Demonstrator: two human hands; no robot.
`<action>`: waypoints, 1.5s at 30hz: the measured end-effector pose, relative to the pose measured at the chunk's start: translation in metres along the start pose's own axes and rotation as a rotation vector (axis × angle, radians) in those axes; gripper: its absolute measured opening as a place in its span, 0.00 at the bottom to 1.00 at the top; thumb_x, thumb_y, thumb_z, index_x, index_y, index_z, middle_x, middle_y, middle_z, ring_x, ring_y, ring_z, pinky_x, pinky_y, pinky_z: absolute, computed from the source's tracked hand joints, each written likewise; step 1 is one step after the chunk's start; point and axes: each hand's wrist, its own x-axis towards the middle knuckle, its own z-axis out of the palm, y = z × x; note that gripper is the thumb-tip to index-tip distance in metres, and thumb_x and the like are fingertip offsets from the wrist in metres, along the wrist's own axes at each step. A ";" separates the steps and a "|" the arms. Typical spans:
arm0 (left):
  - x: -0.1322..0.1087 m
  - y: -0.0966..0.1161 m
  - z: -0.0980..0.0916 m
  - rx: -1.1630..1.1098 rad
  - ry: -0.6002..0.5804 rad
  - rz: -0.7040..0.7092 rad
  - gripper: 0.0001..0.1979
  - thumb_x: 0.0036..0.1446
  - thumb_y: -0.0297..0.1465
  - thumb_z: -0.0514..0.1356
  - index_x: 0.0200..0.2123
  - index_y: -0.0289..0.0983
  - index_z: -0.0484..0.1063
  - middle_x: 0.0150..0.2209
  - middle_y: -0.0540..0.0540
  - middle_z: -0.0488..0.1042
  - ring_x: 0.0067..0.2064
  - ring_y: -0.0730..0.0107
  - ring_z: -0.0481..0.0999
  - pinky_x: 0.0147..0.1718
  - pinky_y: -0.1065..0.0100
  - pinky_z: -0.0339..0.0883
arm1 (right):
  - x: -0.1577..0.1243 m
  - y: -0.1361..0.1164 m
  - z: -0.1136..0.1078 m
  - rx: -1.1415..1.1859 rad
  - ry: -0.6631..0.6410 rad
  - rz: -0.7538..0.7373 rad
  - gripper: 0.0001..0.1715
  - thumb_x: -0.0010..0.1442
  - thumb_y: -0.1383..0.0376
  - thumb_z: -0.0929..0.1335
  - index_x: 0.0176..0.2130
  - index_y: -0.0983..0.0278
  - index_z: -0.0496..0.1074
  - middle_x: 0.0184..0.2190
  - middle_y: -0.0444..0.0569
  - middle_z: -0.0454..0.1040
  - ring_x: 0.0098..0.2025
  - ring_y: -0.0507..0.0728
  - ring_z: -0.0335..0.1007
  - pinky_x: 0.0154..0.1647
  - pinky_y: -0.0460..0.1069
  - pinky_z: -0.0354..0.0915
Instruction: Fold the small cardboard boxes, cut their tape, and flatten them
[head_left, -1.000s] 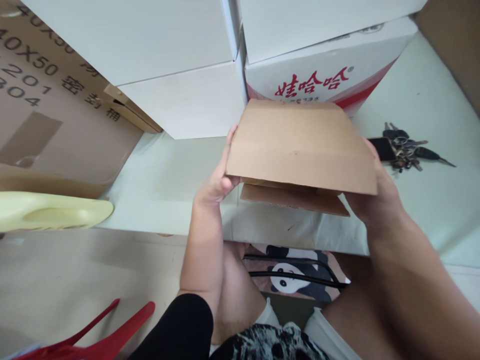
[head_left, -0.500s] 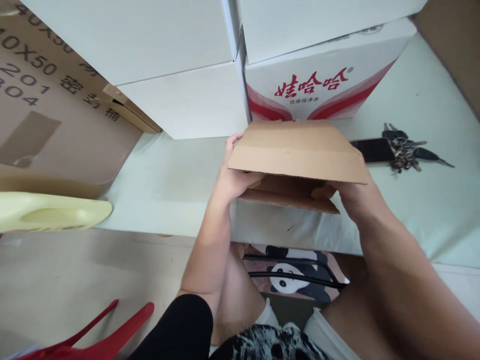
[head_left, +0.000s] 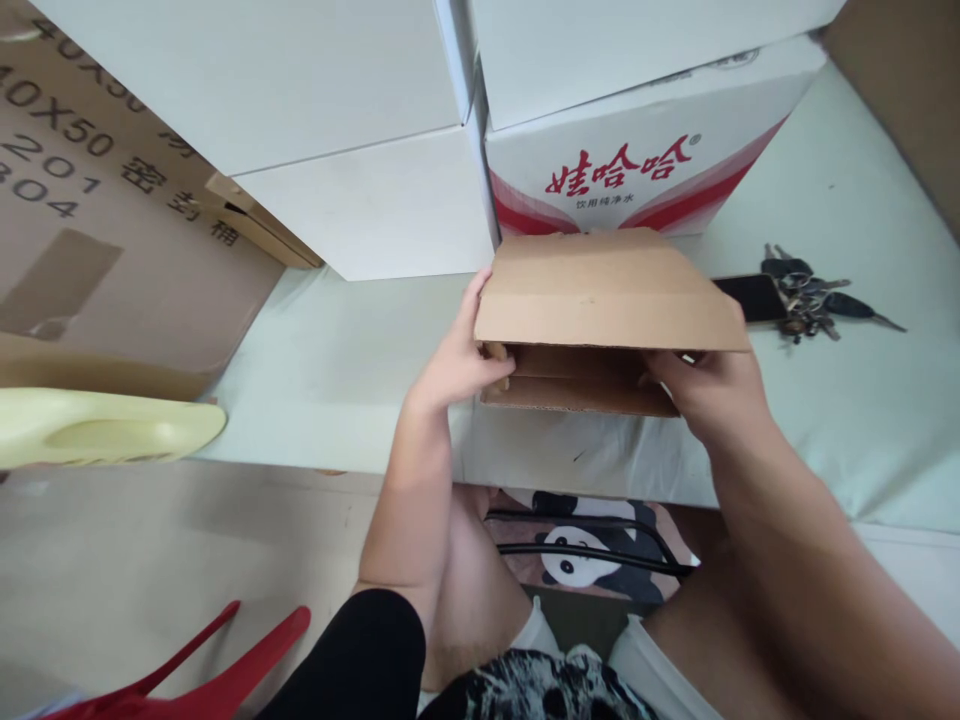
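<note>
A brown cardboard box (head_left: 600, 290) lies on the pale green cloth with its open end facing me. Its upper flap stretches out toward me, and a lower flap (head_left: 577, 396) shows beneath it. On the box's left side, my left hand (head_left: 465, 355) is closed, its thumb at the opening and its fingers along the outer wall. My right hand (head_left: 709, 385) grips the right side, the thumb inside the opening and part of the fingers hidden behind the flap. The inside of the box is dark, and I cannot make out anything in it.
White cartons (head_left: 375, 210) and a red-and-white water carton (head_left: 637, 170) stand behind the box. To the right lie a black phone (head_left: 754, 298) and a bunch of keys (head_left: 814, 295). A large brown carton (head_left: 112, 220) and a yellow plastic object (head_left: 112, 425) are at left.
The box has shifted slightly to the right and tipped a little. My left thumb has come out to the edge of the opening, and the right hand has moved up along its side.
</note>
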 end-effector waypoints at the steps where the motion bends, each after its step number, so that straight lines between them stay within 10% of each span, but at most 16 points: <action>1: 0.000 -0.002 -0.002 -0.017 -0.013 -0.015 0.51 0.49 0.29 0.67 0.74 0.45 0.48 0.74 0.39 0.57 0.71 0.46 0.64 0.69 0.51 0.63 | 0.000 -0.002 0.000 0.018 -0.004 0.014 0.41 0.42 0.68 0.76 0.56 0.57 0.72 0.43 0.49 0.79 0.31 0.56 0.75 0.27 0.52 0.72; 5: 0.001 -0.010 -0.006 -0.098 0.003 -0.035 0.51 0.50 0.32 0.66 0.75 0.44 0.49 0.77 0.43 0.52 0.77 0.46 0.53 0.75 0.50 0.48 | 0.006 -0.009 -0.002 0.242 -0.042 -0.023 0.20 0.46 0.65 0.74 0.42 0.57 0.78 0.45 0.47 0.80 0.50 0.61 0.77 0.53 0.59 0.75; 8: 0.003 -0.015 -0.005 -0.192 -0.029 -0.003 0.51 0.52 0.36 0.66 0.76 0.47 0.47 0.78 0.48 0.48 0.79 0.45 0.47 0.76 0.49 0.45 | 0.012 -0.012 -0.004 0.351 0.023 -0.004 0.04 0.51 0.61 0.72 0.31 0.57 0.74 0.37 0.46 0.79 0.48 0.61 0.77 0.52 0.60 0.75; 19: 0.012 -0.015 0.000 0.025 -0.165 0.182 0.41 0.52 0.32 0.62 0.71 0.46 0.63 0.76 0.46 0.55 0.78 0.48 0.51 0.76 0.50 0.46 | 0.023 -0.032 -0.024 0.627 -0.039 0.354 0.13 0.49 0.52 0.68 0.30 0.57 0.72 0.23 0.44 0.62 0.29 0.58 0.69 0.38 0.60 0.73; 24: 0.010 0.003 0.014 0.185 -0.425 0.022 0.43 0.46 0.25 0.58 0.69 0.40 0.67 0.75 0.37 0.57 0.76 0.45 0.58 0.73 0.45 0.53 | 0.021 -0.038 -0.030 0.614 -0.169 0.328 0.31 0.42 0.36 0.73 0.36 0.56 0.74 0.44 0.54 0.78 0.46 0.67 0.77 0.36 0.60 0.74; 32: 0.022 0.009 0.030 0.281 -0.368 0.100 0.41 0.49 0.26 0.59 0.69 0.39 0.68 0.73 0.35 0.57 0.75 0.41 0.57 0.73 0.41 0.54 | 0.024 -0.041 -0.011 0.488 0.191 0.448 0.21 0.35 0.62 0.74 0.33 0.59 0.70 0.36 0.47 0.78 0.36 0.58 0.75 0.27 0.52 0.72; 45: 0.028 0.007 0.069 0.175 -0.221 -0.013 0.34 0.60 0.46 0.66 0.67 0.47 0.66 0.76 0.37 0.46 0.77 0.37 0.49 0.60 0.47 0.74 | 0.037 -0.041 -0.054 0.304 0.132 -0.084 0.15 0.59 0.55 0.70 0.43 0.60 0.75 0.42 0.53 0.83 0.54 0.65 0.79 0.63 0.65 0.69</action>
